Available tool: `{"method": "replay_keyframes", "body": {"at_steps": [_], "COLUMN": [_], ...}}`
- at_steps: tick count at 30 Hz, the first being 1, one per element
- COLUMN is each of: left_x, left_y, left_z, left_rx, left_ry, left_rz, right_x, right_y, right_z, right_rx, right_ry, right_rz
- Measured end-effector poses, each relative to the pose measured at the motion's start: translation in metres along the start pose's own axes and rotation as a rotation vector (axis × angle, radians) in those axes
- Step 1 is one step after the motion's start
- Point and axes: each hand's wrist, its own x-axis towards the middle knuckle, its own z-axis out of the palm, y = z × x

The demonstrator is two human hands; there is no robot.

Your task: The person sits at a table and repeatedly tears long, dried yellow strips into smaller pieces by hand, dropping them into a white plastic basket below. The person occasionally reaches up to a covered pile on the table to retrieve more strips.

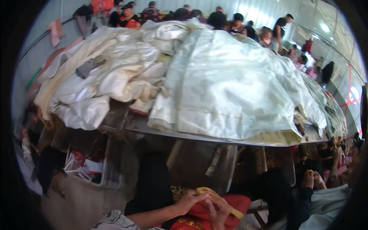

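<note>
Over the red apron (238, 201) on my lap, both hands are close together on a long yellowish strip (237, 213). What the strip is made of cannot be told. My left hand (188, 201) comes in from the left, its fingertips at the middle of the strip. My right hand (220, 207) wraps around it, and one end sticks out past the knuckles at the lower right. The upper end curls above the fingers. Part of the strip is hidden by my fingers.
Ahead stands a long table (198, 137) heaped with white woven sheets (230, 86). Beneath it are crates, and a plastic basket (110, 169) with bags stands at left. A co-worker's hands (313, 178) hold something at right. Several people sit beyond the table.
</note>
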Motion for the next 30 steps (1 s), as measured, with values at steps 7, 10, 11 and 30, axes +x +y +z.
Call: {"method": "replay_keyframes", "body": {"at_steps": [7,10,11,30], "left_x": [-0.003,-0.004,-0.003,0.002], "left_y": [-0.006,-0.003,-0.002,-0.002], "left_z": [0.004,0.007,0.007,-0.006], "left_rx": [-0.145,0.009,0.071,0.356], "left_ry": [-0.129,-0.171,-0.189,0.076], "left_rz": [0.059,0.105,0.122,0.215], "right_x": [-0.003,-0.006,-0.008,-0.03], "right_y": [0.028,0.036,0.037,0.028], "right_z": [0.007,0.0,-0.001,0.003], "right_rx": [0.508,0.591,0.611,0.38], "right_ry": [0.055,-0.016,-0.017,-0.138], "right_rz": [0.242,0.293,0.302,0.174]}}
